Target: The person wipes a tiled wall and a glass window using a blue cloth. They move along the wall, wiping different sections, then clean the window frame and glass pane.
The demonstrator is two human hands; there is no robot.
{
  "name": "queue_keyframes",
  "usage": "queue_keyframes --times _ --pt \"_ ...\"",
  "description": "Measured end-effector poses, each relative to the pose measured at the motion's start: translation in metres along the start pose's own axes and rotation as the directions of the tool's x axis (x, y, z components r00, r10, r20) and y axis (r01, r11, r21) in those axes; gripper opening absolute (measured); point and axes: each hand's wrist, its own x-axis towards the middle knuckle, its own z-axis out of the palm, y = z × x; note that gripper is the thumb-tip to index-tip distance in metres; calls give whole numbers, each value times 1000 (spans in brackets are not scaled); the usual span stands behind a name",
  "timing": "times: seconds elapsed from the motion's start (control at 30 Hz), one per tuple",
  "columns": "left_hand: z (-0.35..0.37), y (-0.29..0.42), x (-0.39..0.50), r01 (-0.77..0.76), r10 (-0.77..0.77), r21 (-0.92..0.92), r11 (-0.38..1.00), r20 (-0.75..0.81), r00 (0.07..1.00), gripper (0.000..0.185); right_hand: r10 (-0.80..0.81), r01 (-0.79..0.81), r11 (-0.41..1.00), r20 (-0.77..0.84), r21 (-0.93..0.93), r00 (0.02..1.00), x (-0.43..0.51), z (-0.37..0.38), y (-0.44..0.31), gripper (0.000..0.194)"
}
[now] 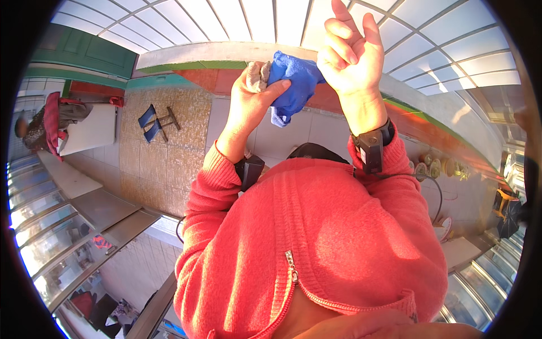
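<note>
My left hand (250, 99) grips a crumpled blue cloth (294, 84), with the thumb pressed over its near edge. A bunched grey-beige piece of fabric (256, 77) is held in the same hand, against the cloth's left side. Raised at the right, my right hand (349, 59) shows its palm, its fingers spread and partly bent with nothing seen in them. The blue cloth's right edge reaches the heel of this hand; whether they touch, I cannot tell. Both wrists carry black strapped devices, the right device (370, 148) being plainer to see.
Before me run a pale ledge (203, 51) and a barred window (254, 21). A folding stool (156, 123) stands on the tiled floor at left, near a white table (91, 129) with clothing. Potted plants (436, 165) line the right wall. A cable (440, 190) hangs by my right arm.
</note>
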Motion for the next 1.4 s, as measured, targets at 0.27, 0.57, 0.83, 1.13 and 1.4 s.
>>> queue_keyframes --times 0.27,0.57,0.83,1.13,1.4 --pt "10 -2 -9 -42 26 -140 989 -113 993 33 -381 -514 -317 -389 -797 839 -42 22 13 34" --pt "-1 -2 -29 -46 31 -117 992 -129 991 38 -312 -547 -270 -465 -793 828 -55 49 -9 20" --pt "-45 14 -46 -3 11 -103 995 77 997 65 -207 -520 468 -661 -714 721 -43 66 19 14" --pt "-127 13 -125 43 -66 81 996 310 948 58 296 -686 498 -640 -530 709 12 57 130 11" --pt "-201 36 -228 294 -81 367 883 -497 864 32 125 -416 -457 -519 -786 845 42 51 206 14"
